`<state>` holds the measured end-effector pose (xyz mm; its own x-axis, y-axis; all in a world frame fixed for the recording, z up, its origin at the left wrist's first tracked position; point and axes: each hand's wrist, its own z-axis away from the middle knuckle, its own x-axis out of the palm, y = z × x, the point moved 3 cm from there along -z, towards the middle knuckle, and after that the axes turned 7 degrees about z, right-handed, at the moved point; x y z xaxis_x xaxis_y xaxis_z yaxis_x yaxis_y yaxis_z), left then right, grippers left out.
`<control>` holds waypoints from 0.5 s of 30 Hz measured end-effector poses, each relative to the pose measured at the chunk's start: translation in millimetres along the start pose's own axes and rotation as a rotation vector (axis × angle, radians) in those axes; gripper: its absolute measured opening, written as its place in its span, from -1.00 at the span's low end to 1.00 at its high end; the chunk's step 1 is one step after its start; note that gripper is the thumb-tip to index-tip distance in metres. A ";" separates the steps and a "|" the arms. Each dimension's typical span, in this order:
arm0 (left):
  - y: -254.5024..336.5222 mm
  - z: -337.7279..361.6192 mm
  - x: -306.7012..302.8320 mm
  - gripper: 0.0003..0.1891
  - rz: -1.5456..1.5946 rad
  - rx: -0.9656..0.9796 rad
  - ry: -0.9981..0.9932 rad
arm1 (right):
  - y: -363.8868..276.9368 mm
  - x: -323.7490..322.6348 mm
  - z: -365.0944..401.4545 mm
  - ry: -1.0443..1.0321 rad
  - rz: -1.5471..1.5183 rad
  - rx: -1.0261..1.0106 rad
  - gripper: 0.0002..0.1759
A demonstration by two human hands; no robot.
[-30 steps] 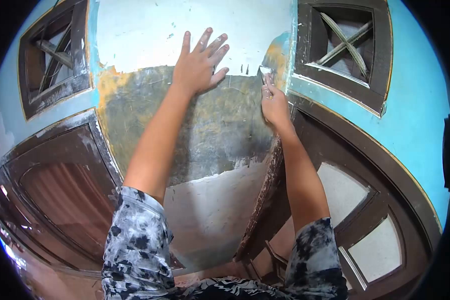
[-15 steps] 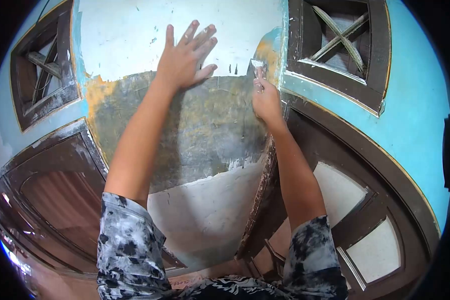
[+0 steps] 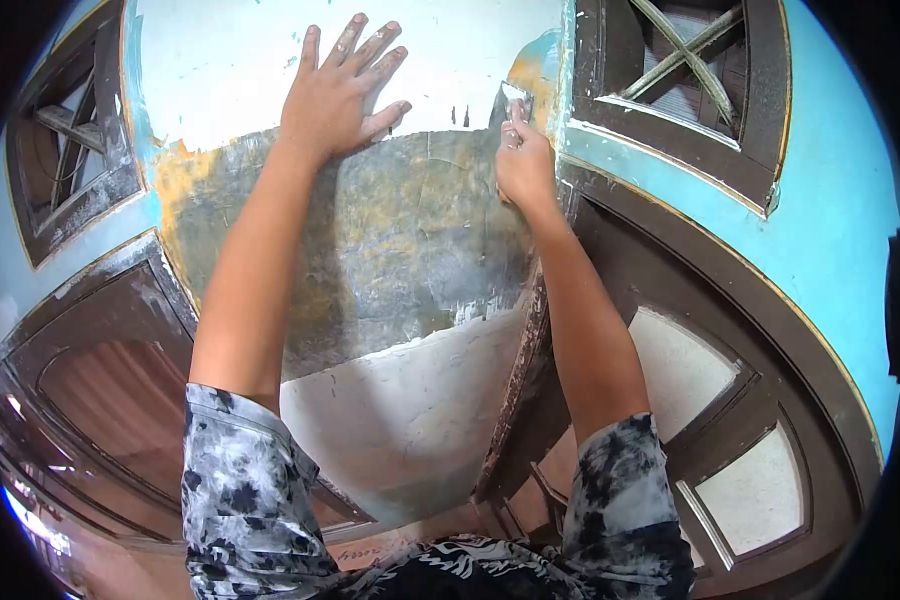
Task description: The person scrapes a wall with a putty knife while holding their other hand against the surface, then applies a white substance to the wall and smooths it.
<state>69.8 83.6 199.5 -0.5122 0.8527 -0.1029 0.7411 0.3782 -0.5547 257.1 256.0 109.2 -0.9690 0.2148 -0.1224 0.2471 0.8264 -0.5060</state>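
Note:
My left hand lies flat against the wall with its fingers spread, and specks of white show on the fingertips. It rests where the white upper coat meets a bare grey-brown band. In my right hand is a putty knife, its handle inside my closed fingers. The blade, smeared with white, points upward at the right side of the wall, close to an orange and blue patch. Most of the handle is hidden by my fingers.
A brown door frame and door stand close on the right, below a vent with crossed slats. Another vent and a brown-framed window are at left. White plaster covers the lower wall.
The wall sits slightly higher and further left in view. My left hand stays flat and appears up and left; my right hand appears slightly higher, still holding the putty knife.

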 end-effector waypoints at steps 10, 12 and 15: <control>-2.7 2.6 2.0 -0.39 0.084 0.022 0.099 | -24.0 -8.6 -18.1 -0.021 -0.057 0.130 -0.67; -2.8 1.8 3.8 -0.39 0.082 0.020 0.098 | -19.6 -2.9 -22.0 -0.087 -0.156 0.250 -0.67; -1.3 2.1 -1.6 -0.39 0.073 0.023 0.094 | -32.7 -2.6 -25.2 -0.098 -0.306 0.379 -0.64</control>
<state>68.8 80.9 198.7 -0.4131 0.9082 -0.0664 0.7643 0.3061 -0.5676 251.7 241.5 147.6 -0.9973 -0.0727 0.0096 -0.0509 0.5927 -0.8038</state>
